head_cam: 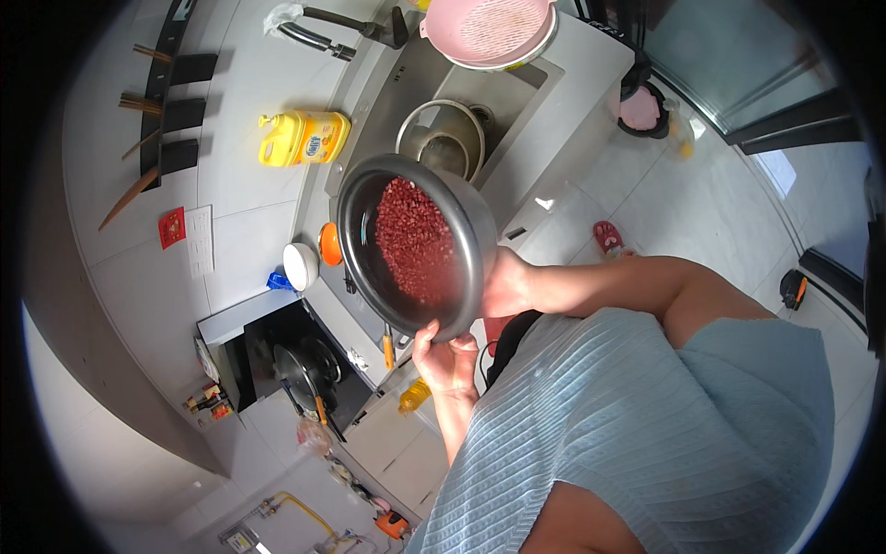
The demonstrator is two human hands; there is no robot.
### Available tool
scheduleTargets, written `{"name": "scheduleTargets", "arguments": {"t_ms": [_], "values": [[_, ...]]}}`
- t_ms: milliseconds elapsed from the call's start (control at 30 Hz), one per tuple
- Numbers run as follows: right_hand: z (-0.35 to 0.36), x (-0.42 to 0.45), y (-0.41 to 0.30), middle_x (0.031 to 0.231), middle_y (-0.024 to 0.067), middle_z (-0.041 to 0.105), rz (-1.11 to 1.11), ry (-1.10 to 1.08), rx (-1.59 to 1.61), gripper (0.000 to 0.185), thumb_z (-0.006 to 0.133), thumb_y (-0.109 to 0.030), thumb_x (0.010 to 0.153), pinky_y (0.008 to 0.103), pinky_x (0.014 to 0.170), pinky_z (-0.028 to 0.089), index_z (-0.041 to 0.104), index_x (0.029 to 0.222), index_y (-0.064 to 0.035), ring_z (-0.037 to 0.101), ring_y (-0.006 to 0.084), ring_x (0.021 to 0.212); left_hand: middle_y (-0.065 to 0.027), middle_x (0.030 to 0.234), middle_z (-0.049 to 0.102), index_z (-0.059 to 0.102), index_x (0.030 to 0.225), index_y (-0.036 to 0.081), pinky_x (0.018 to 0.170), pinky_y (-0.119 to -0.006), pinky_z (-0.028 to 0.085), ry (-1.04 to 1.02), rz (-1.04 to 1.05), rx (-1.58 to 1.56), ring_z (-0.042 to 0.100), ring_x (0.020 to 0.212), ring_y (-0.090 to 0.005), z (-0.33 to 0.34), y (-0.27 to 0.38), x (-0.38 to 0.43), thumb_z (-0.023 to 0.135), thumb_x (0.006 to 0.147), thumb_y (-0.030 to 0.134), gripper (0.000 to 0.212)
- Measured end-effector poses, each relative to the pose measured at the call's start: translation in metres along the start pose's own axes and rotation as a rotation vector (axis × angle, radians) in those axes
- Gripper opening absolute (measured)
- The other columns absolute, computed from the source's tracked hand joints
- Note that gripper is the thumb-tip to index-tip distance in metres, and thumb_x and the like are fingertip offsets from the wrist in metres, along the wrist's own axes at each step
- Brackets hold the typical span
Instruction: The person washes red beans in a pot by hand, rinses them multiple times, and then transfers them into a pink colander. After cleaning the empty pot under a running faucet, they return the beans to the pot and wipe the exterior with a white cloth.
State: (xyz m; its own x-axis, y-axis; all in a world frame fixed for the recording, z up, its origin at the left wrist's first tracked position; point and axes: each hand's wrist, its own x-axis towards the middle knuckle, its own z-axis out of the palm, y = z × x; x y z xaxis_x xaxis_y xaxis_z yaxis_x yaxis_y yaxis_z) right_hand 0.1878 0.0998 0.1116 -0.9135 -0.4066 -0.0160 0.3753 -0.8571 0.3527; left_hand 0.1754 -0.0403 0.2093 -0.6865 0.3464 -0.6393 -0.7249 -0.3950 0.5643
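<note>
A deep dark-grey metal pot (pixel 351 242) is tilted between my two hands. Small dark-red kernels or beans (pixel 410 235) lie inside it, and the lower part of them looks hazy, as if under reddish liquid. My right hand (pixel 507 282) supports the pot's outer side; its fingertips are hidden behind the wall. My left hand (pixel 448 354) grips the rim with the thumb over it and the fingers below. Partly behind the pot, a round metal basin (pixel 477 142) stands in the stainless-steel sink (pixel 453 77). A pink strainer (pixel 484 31) rests in a white-rimmed bowl at the sink's top edge.
A black faucet (pixel 374 31) and a yellow detergent jug (pixel 306 138) are along the wall side. A white bowl (pixel 300 266), an orange dish (pixel 330 244) and an orange-handled utensil (pixel 388 350) lie nearby. A dark pan (pixel 297 367) stands on the hob. An oil bottle (pixel 414 396) is below the counter.
</note>
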Motion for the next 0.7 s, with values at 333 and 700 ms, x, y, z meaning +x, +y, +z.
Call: {"name": "scheduleTargets", "arguments": {"t_ms": [333,700], "values": [[0.007,-0.011,0.003,0.122,0.0143,0.047,-0.105,0.341,0.084,0.086,0.030,-0.066,0.086,0.0403,0.092,0.032,0.027,0.134,0.0053,0.045,0.0269,0.105,-0.0209,0.092,0.063,0.052,0.100,-0.008,0.062,-0.026,0.057,0.068,0.130,0.003,0.066,0.073,-0.0243,-0.025,-0.010,0.018,0.055,0.076,0.009,0.030],[0.004,-0.012,-0.008,0.117,0.0011,0.054,-0.559,0.482,-0.492,0.043,0.037,-0.046,0.093,0.0326,0.095,0.036,0.048,0.121,-0.0160,0.048,0.0152,0.108,-0.0077,0.085,0.066,0.059,0.093,0.004,0.049,-0.024,0.052,0.169,0.135,0.051,0.064,0.067,-0.0170,-0.030,-0.017,0.011,0.058,0.075,0.009,0.019]]}}
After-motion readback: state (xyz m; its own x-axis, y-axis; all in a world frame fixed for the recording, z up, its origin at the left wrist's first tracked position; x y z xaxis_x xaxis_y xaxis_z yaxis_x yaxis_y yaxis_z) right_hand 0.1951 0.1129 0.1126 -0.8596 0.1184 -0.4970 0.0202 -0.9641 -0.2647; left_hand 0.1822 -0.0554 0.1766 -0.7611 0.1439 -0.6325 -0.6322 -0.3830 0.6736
